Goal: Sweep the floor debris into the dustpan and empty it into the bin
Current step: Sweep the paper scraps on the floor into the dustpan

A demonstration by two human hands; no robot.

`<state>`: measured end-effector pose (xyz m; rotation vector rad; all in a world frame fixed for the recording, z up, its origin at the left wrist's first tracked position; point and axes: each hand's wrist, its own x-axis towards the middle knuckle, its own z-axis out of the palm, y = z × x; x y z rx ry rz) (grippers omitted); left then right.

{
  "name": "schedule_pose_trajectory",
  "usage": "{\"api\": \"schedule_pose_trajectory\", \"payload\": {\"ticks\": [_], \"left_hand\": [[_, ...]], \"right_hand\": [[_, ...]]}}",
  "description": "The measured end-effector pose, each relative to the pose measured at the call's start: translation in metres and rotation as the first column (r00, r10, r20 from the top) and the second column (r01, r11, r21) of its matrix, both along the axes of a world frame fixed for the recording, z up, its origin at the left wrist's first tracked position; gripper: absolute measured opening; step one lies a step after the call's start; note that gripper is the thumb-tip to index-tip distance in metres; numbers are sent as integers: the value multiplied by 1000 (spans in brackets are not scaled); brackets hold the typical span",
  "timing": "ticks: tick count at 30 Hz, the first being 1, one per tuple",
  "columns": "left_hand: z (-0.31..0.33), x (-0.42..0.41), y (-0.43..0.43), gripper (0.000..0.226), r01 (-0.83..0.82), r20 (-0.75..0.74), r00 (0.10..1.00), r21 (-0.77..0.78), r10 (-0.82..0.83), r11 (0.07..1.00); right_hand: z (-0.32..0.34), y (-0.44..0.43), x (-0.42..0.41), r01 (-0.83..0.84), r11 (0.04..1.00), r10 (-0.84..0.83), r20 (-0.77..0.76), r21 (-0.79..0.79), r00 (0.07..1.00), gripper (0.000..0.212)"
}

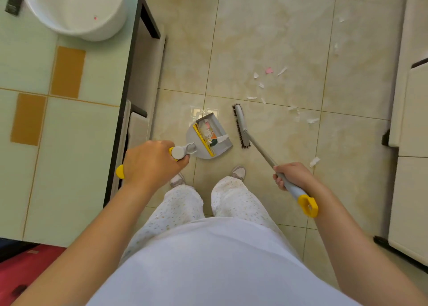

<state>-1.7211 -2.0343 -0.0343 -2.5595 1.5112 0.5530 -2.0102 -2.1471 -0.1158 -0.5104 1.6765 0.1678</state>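
**Status: dustpan partly loaded, scraps remaining on floor**

1. Left grip [150, 164]: clenched around the upper end of the dustpan handle [181, 152]. A yellow handle end shows behind the wrist.
2. Dustpan [206, 141]: grey, with a yellow comb strip. It stands on the tiled floor [254, 27] just ahead of the person's shoes [238, 172]. Paper scraps [209, 133], white, pink and orange, lie inside the pan.
3. Right grip [294, 176]: grasping the broom shaft [261, 154] near its yellow end cap.
4. Broom head [240, 127]: on the floor just right of the dustpan, not touching it, bristles facing the pan.
5. Loose debris [268, 70]: white and pink scraps scattered on the floor ahead and right of the broom head.
6. White bin [76, 6]: round and open-topped, on the green tabletop [69, 143] at far left, well apart from the dustpan.
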Motion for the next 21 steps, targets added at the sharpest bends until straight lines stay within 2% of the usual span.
{"api": "schedule_pose_trajectory", "payload": {"ticks": [12,18,21], "left_hand": [[-13,-53,-101,45,43,-132,990,-45,-49,998],[-16,-72,-160,43,196,-100,975,-26,-198,980],[-18,-80,-186,44,293,-89,952,-23,-294,956]], "right_hand": [[3,-47,-82,288,957,-288,-19,-30,957,20],[6,-63,-101,514,856,-515,-1,-48,857,22],[7,-64,-102,573,813,-577,-15,-100,816,23]]}}
